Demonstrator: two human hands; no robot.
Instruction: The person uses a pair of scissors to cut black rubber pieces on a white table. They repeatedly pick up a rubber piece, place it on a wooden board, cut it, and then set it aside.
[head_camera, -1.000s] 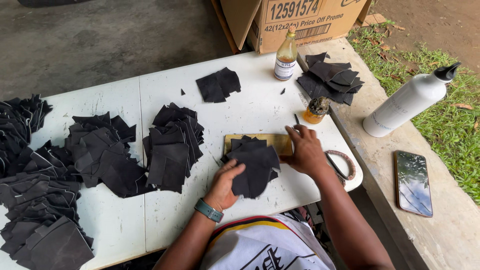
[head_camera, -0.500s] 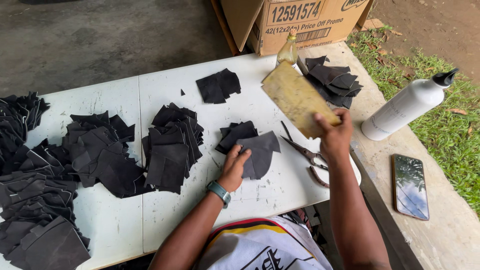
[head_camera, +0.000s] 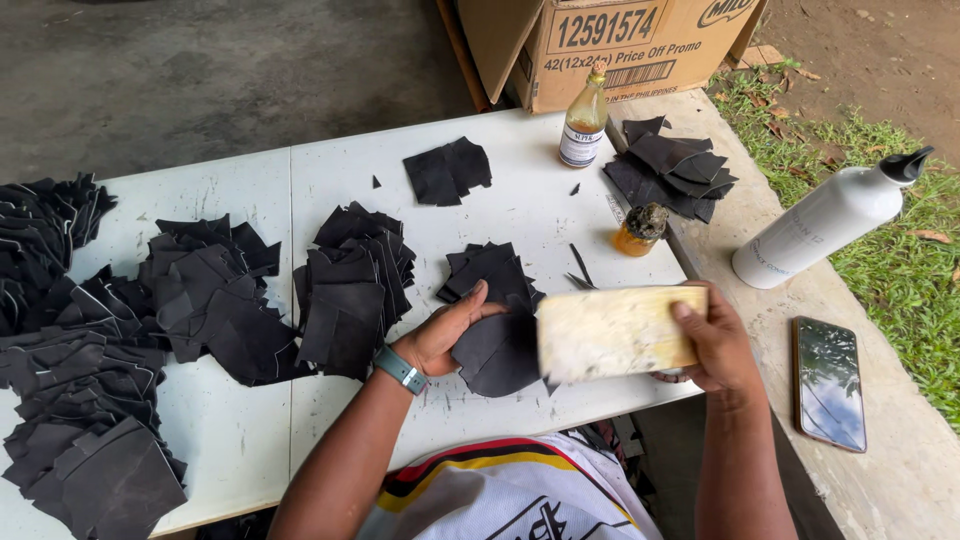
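Note:
My right hand (head_camera: 712, 338) grips a pale wooden block (head_camera: 612, 332) by its right end and holds it flat, just above the table's front edge. My left hand (head_camera: 447, 330), with a teal watch on the wrist, rests on a small stack of black cut leather pieces (head_camera: 490, 320) directly left of the block. Black scissors (head_camera: 580, 270) lie partly hidden behind the block.
Several piles of black pieces (head_camera: 350, 285) cover the white folding table (head_camera: 520, 190), more at far left (head_camera: 60, 330) and back right (head_camera: 670, 165). A glass bottle (head_camera: 584, 120), small amber jar (head_camera: 640, 230), white bottle (head_camera: 825, 222), phone (head_camera: 828, 382) and cardboard box (head_camera: 620, 45) stand around.
My right hand lifted the wooden block from under the black pieces, raised it tilted, and has now brought it down level near the front edge. My left hand stayed on the stack.

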